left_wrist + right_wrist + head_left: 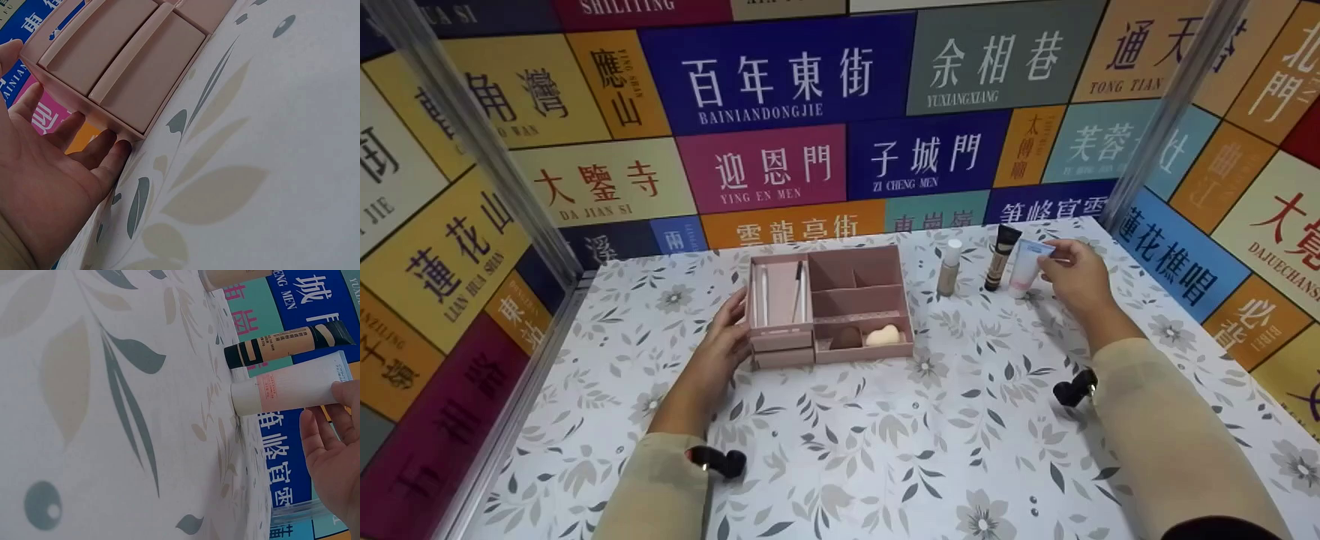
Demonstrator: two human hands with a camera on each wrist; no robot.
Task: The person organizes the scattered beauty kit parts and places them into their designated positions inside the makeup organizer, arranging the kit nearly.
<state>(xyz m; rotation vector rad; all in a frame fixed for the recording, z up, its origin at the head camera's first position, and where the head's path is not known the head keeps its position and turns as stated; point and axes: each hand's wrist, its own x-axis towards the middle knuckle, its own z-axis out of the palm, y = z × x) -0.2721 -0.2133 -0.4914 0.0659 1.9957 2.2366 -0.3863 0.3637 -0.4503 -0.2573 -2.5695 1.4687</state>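
A pink desktop organizer (pixel 861 303) stands on the table with its two small drawers facing the front left. My left hand (pixel 725 341) rests against its left side, fingertips on the side wall; the left wrist view shows these fingers (pixel 73 128) fairly straight beside the drawer fronts (pixel 149 76). At the right, my right hand (pixel 1076 279) pinches the upper end of a white and pink squeeze tube (pixel 1027 268), which stands cap down on the table. Close beside that tube is a black and beige tube (pixel 999 262), also upright. Left of them stands a white-capped foundation bottle (pixel 949 270).
White pens (pixel 764 294) and a thin brush (pixel 796 292) lie in the organizer's top left tray. A cream makeup sponge (pixel 883 335) and a brown one (pixel 846 338) sit in its front compartment. Sign-printed panels (pixel 780 82) wall the table at the back and sides.
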